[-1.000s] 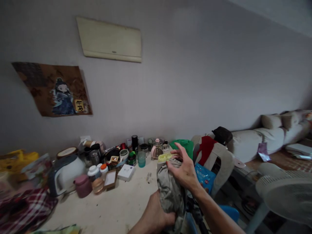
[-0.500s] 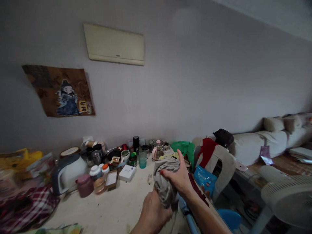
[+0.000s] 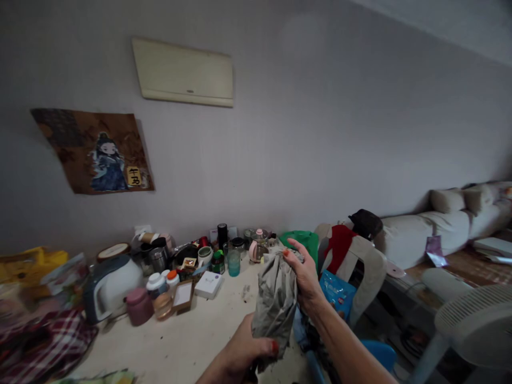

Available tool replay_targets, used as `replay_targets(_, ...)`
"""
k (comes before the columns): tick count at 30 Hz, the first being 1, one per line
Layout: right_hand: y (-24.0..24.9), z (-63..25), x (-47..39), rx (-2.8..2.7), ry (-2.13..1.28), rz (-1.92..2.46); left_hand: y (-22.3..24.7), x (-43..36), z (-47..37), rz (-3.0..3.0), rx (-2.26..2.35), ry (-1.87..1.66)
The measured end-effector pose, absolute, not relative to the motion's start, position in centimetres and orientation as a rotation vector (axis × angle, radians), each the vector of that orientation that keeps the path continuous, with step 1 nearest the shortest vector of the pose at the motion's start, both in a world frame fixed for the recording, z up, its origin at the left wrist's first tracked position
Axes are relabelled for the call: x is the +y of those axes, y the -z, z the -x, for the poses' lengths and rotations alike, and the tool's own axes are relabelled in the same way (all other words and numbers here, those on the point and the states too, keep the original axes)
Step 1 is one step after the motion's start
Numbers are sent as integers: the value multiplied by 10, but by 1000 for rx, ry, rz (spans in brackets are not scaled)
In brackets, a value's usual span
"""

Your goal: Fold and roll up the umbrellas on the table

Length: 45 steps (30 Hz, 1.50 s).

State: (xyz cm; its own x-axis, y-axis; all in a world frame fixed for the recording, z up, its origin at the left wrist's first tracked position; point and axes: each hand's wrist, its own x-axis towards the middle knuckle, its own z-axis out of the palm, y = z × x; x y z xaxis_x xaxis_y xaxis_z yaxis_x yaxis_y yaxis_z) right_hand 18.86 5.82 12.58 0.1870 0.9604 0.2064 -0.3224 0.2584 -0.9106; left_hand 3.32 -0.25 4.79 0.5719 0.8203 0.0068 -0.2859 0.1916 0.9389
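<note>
Wall: a pale wall is filling the background, with a cream air conditioner hanging on it.
Sofa: a light sofa is running along the wall at far right.
Table: a white table is carrying a crowd of household goods along its back and left side.
Chair: a pale chair is standing to the right, a red cloth draping over it.
Kettle: a white-and-grey kettle is sitting well apart from the hands, on the left.
Grey bundle: a crumpled grey fabric bundle is hanging upright between 2 hands, over the table's right part. It is looking light, soft and pliable, unlikely to break; its smooth sheen is suggesting some slip, and its loose folds are likely to be shifting unless supported. Its gathered top and its lower end are offering the 2 best holds.
Right hand: the right hand is closing around the upper end, thumb pressing the folds.
Left hand: the left hand is cupping the lower end, thumb lying across the front; its other fingers are mostly hiding.
Cup: a teal cup is standing just beyond a small white box.
</note>
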Motion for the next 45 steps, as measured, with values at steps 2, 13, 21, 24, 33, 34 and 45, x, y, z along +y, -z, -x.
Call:
replay_targets(2, -114, -187, 55, -981, -1097, 765, -44, -3, -35, -1118, 703, -911)
replay_targets(13, -109, -174, 57, -1073, -711, 1138, -18, -1, -58, -1583, 1250, -1179)
replay_targets(21, -127, -200, 69, -935, -963, 830, -29, -6, -46, -1083, 617, -912)
replay_targets(24, -126, -202, 70, -858, -1085, 661, -31, -9, -43, -954, 444, -756)
replay_targets(33, -109, -184, 70, -860, -972, 843, -15, -9, -56, -1192, 1096, -912)
replay_targets(34, -108, -182, 68, -869, -960, 860, -12, -9, -56, -1244, 1190, -967)
replay_targets(45, -118, -185, 67, -776, -1290, 585, -36, -11, -51, -1118, 464, -791)
